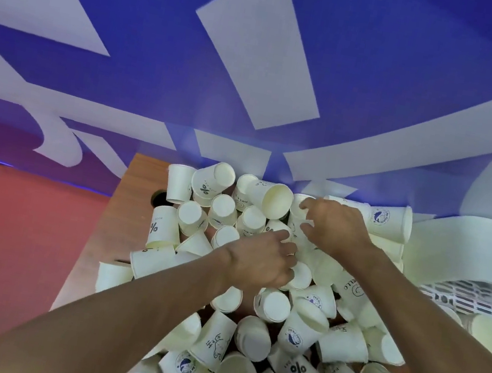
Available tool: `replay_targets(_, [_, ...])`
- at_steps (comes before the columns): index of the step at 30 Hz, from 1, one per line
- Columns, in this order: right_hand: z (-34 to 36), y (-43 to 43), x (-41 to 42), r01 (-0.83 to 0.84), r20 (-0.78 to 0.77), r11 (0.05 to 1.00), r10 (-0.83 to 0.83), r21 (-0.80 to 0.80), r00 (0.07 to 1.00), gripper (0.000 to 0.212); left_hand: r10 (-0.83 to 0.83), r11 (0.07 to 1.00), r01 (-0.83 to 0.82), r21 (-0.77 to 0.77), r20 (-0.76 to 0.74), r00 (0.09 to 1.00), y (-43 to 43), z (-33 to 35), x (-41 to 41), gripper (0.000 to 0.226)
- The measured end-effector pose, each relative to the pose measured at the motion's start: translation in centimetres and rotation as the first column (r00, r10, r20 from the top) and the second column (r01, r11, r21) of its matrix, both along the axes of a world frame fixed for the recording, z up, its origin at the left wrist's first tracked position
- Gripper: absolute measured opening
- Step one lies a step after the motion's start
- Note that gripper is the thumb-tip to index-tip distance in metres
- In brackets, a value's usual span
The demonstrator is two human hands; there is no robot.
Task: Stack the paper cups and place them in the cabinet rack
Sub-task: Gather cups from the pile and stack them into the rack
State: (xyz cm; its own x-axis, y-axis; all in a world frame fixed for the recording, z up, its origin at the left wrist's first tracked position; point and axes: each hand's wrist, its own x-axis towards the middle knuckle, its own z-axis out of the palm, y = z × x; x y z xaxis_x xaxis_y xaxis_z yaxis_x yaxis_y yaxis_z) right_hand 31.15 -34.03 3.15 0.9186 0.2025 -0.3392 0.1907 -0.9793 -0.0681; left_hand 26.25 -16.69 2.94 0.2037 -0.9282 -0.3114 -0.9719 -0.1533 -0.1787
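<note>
Both hands are down in a big loose heap of paper cups [270, 304] that covers most of a wooden table [122, 214]. The left hand [261, 262] sits mid-heap w/ fingers curled round a small cup [301, 275], apparently closed on it, though the far side of the grip is hidden. The right hand [333, 228] is further back, fingers part-spread & hooked over cups near the back of the pile — whether it actually holds one can't be told. No cabinet rack is in view, so the step in hand looks like gathering & nesting, task early.

To do it well: the person should probably take only cups lying same way round, turn each mouth-down or mouth-up to match, & slide straight in w/o squeezing — paper walls dent easily. A nested stack [372, 219] already lies on its side at the back right; adding to that may be quicker than starting fresh.

Edges & room: the heap runs right up to the table's left edge, where a cup marked % [163, 227] stands near a round hole [158, 198] in the top. Cups at the near-left corner overhang or sit at the rim — a sweep of the forearm could push them onto the red floor [0, 243]. A blue & white banner [259, 58] closes off the back. Free room is mostly above the pile, so lifting straight up seems safest.
</note>
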Motion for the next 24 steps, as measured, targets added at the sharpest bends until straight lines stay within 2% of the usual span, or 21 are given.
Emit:
replay_targets(3, [1.3,-0.5,-1.5,0.061,0.039,0.998,-0.062,0.024,0.997,0.024,0.074,0.993,-0.071,-0.098,0.021,0.997,0.1,1.0,-1.0,0.018])
replay_targets(7, [3.0,-1.3,-4.1,0.109,0.119,0.993,-0.115,0.053,0.986,0.011,0.212,0.938,-0.207,-0.279,-0.015,0.977,0.2,2.7,-2.5,0.018])
replay_targets(14, [5.5,-6.1,-9.5,0.230,0.235,0.940,-0.290,0.254,0.928,0.011,0.343,0.837,-0.343,-0.426,-0.080,0.936,-2.2,4.9,-4.9,0.005])
replay_targets(16, [5.4,-8.4,-11.8,0.273,0.267,0.906,-0.365,0.324,0.892,0.010,0.352,0.805,-0.361,-0.472,-0.110,0.930,-4.0,5.0,-5.6,0.005])
replay_targets(19, [5.2,-12.5,-15.7,0.388,0.231,0.827,-0.505,0.407,0.832,0.004,0.324,0.772,-0.350,-0.531,-0.146,0.935,-7.4,4.6,-6.9,0.004])
replay_targets(24, [4.5,-20.0,-20.1,0.457,0.232,0.806,-0.559,0.375,0.796,0.006,0.255,0.743,-0.303,-0.597,-0.166,0.953,-14.0,3.6,-8.7,0.007])
